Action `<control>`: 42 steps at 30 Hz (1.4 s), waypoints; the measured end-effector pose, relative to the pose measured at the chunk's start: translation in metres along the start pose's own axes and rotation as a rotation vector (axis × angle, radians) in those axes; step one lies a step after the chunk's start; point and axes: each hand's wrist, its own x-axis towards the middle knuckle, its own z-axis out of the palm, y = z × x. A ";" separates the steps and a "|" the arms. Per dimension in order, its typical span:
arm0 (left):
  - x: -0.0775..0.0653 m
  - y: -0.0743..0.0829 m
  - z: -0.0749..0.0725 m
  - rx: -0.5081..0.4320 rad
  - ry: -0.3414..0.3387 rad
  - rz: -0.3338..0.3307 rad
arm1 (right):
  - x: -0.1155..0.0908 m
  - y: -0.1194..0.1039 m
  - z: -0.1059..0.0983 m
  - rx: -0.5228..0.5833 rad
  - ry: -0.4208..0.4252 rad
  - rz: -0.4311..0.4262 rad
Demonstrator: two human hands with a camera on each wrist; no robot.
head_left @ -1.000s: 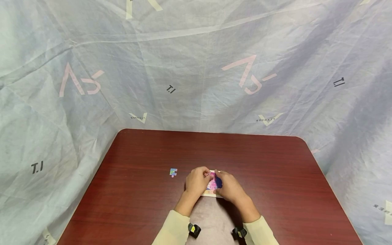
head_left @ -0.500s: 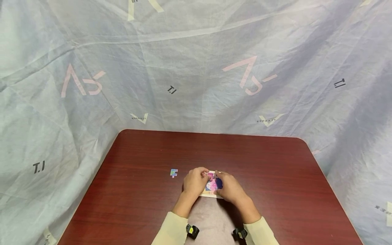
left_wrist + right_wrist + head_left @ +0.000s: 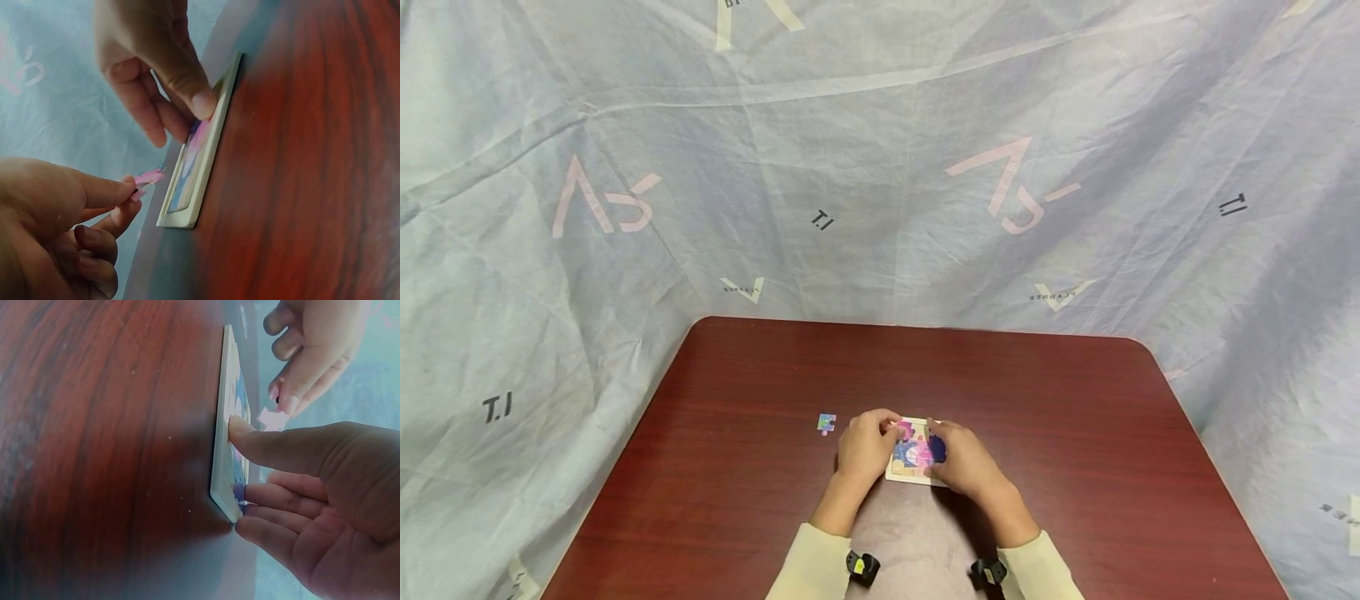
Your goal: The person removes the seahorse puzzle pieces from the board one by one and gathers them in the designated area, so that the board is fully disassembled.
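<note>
My left hand (image 3: pixel 863 448) pinches a small pink jigsaw piece (image 3: pixel 149 179) between thumb and fingertips. The piece hangs just off the left side of a small jigsaw tray (image 3: pixel 907 479) with a pale rim, apart from its surface in the left wrist view. My right hand (image 3: pixel 967 457) grips the tray's right side; its thumb (image 3: pixel 244 432) presses near the front rim and its other fingers lie toward the far right edge. Pink, blue and yellowish picture parts show inside the tray, with a dark blue patch partly under the right hand.
A loose blue-green jigsaw piece (image 3: pixel 826 422) lies on the reddish-brown table (image 3: pixel 737 467), left of the left hand. Pale printed cloth (image 3: pixel 880 167) hangs behind the table and along both sides. Both wrists carry black straps with cameras.
My left hand has drawn leftward off the tray with the pink piece, uncovering more of the tray's left part. The right hand stays in place on the tray.
</note>
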 end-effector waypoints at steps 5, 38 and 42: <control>0.001 -0.005 -0.004 -0.008 0.031 -0.011 | 0.001 -0.001 -0.001 -0.004 0.007 -0.001; 0.002 -0.035 -0.036 0.043 0.087 -0.054 | 0.000 -0.003 0.002 -0.020 0.004 0.014; 0.003 -0.040 -0.037 0.047 0.092 -0.057 | 0.001 -0.002 0.003 -0.026 0.006 0.019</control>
